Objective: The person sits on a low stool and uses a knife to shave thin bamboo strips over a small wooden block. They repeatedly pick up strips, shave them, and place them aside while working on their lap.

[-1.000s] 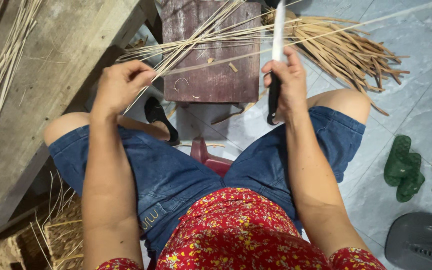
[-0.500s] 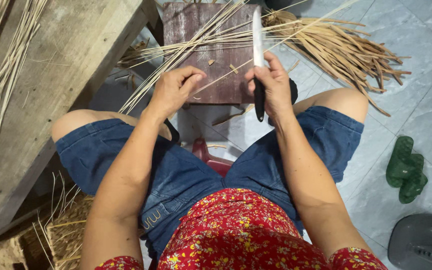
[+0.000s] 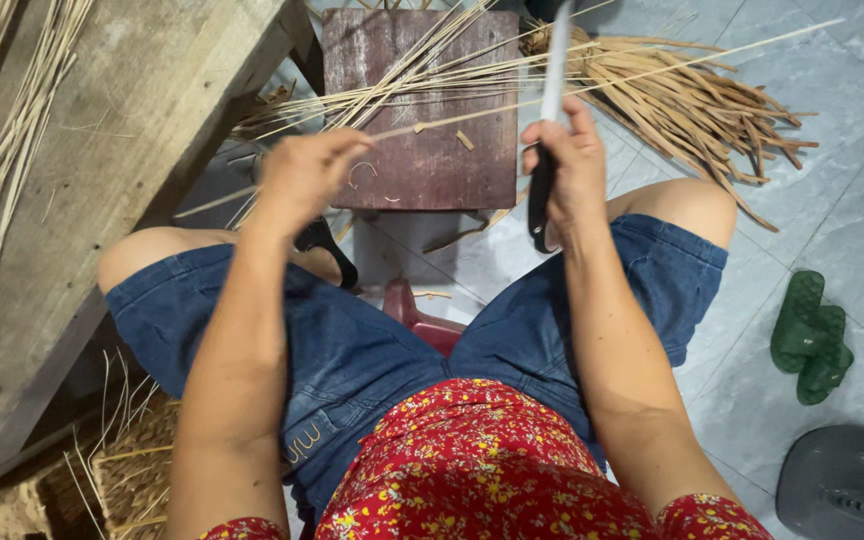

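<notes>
While the person sits with knees apart over a tiled floor (image 3: 832,130), the left hand (image 3: 304,176) pinches a long thin bamboo strip (image 3: 592,88), fingers closed tight around its near end. That strip runs up and to the right, across a dark wooden board (image 3: 422,150) strewn with more slivers. The right hand (image 3: 570,160) is clenched round the black handle of a knife (image 3: 550,120), blade pointing upward and touching the strip. Green sandals (image 3: 810,338) lie well apart to the right.
</notes>
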